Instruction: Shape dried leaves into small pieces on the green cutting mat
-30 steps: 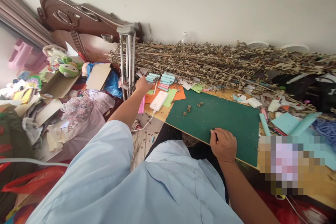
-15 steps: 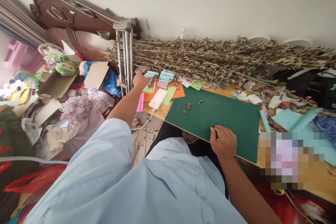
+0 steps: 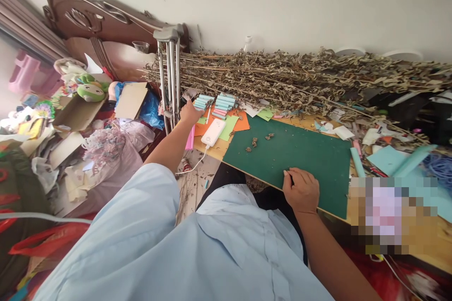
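Observation:
At the left end of the table, my left hand (image 3: 190, 113) reaches to the near-left side of a pile of pale blue paper rolls (image 3: 203, 102). Its fingertips are too small and partly hidden, so I cannot tell if they hold a roll. More blue rolls, with some pink ones, form a second pile (image 3: 223, 103) to the right. My right hand (image 3: 301, 190) rests on the near edge of a green mat (image 3: 296, 150), fingers curled together and nothing visible in them. A few small dried clumps (image 3: 254, 142) lie on the mat.
A white power bank (image 3: 213, 132) with a cable lies on orange and green paper. Dried stalks (image 3: 282, 75) stretch along the wall. Metal crutches (image 3: 170, 70) stand beside my left hand. Blue paper (image 3: 388, 159) lies at the right, and a cluttered heap (image 3: 106, 146) at the left.
My left hand has drawn slightly back toward me and its fingers have changed pose at the left pile of rolls. My right hand stays on the mat edge.

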Motion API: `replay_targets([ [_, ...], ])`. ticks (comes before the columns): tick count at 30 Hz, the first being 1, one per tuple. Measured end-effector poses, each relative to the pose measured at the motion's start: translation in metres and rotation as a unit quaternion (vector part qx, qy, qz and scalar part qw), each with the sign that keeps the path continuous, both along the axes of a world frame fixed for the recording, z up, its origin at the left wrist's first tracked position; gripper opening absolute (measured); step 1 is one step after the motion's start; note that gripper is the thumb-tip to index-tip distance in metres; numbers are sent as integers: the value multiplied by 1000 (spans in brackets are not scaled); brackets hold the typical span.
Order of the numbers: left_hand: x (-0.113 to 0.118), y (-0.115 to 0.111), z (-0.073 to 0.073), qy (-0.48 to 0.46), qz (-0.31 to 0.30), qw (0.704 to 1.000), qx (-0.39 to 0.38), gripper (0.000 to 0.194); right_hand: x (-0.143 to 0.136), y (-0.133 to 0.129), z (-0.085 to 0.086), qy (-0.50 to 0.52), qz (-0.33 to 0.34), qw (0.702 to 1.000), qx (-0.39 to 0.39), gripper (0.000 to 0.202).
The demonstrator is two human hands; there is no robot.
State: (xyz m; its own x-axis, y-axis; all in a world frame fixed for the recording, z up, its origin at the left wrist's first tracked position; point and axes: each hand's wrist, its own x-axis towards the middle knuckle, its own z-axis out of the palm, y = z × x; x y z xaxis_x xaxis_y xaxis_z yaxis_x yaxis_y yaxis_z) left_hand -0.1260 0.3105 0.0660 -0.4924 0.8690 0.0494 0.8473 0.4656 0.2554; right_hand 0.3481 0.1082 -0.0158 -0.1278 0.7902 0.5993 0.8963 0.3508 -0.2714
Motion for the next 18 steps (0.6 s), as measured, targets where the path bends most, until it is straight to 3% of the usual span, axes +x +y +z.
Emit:
replay_targets([
  [11,-5,8,-3,-23,-12,1000,-5,95,0,-1,0,7,4,1000,-20,14],
  [18,7,27,-3,4,-42,999,29,87,1,0,-1,0,4,1000,-6,13],
])
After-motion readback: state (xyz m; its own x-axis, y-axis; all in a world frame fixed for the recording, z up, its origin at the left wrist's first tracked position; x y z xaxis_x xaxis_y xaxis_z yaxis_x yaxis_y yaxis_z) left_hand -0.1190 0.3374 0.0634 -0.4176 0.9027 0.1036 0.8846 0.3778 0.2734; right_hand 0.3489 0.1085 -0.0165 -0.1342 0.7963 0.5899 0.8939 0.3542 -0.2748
